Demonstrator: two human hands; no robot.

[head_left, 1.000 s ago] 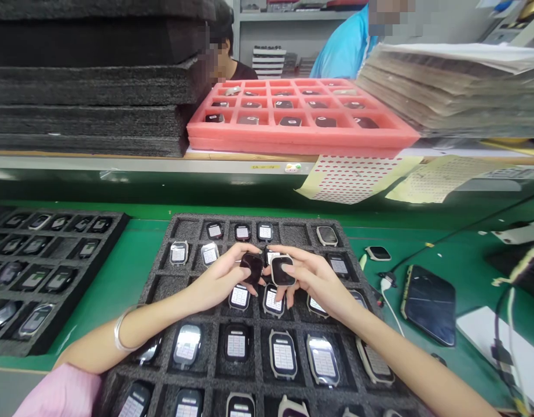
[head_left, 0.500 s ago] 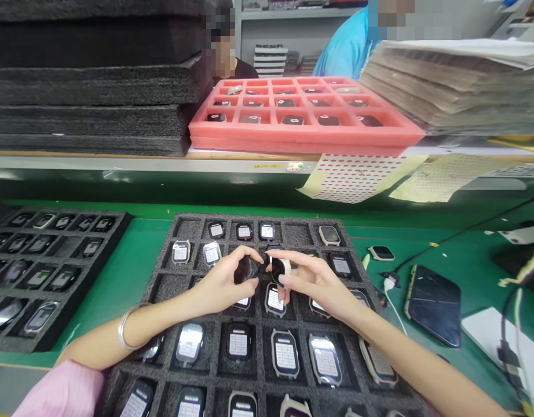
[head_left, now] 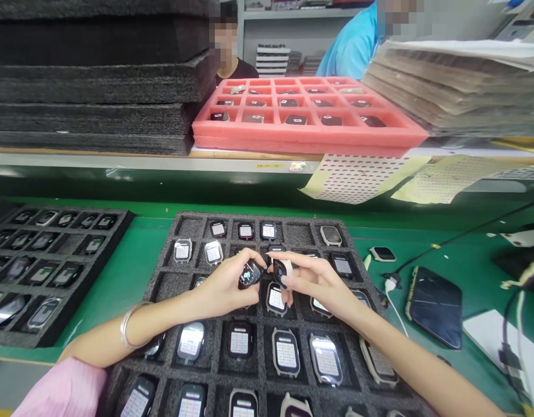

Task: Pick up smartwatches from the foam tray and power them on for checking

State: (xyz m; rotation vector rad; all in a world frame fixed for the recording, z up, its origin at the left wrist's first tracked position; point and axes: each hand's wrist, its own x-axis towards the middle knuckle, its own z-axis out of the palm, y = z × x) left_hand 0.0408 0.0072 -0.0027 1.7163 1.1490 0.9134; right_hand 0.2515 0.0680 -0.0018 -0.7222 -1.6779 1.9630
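Note:
My left hand (head_left: 232, 279) is closed around a black smartwatch body (head_left: 250, 273) whose lit screen shows a dial. Close beside it, my right hand (head_left: 308, 278) grips a second smartwatch body (head_left: 281, 270) with a dark face and a pale casing, tilted toward the first. Both are held above a black foam tray (head_left: 212, 310). Its pockets hold several strapless watches, among them a pale-framed watch (head_left: 286, 352) and a black watch (head_left: 240, 340), many with lit white screens. My fingers partly cover the pockets under them.
Another black foam tray (head_left: 113, 234) of watches lies left. A pink foam tray (head_left: 310, 136) sits on the shelf beside stacked black foam (head_left: 93, 87). To the right are a loose watch (head_left: 383, 253), a phone (head_left: 435, 307) and cables (head_left: 396, 307). Two people are behind the shelf.
The left-hand watch's screen has gone from dark to a lit dial, and a faint display now shows on the right-hand one. Both hands stay nearly in place.

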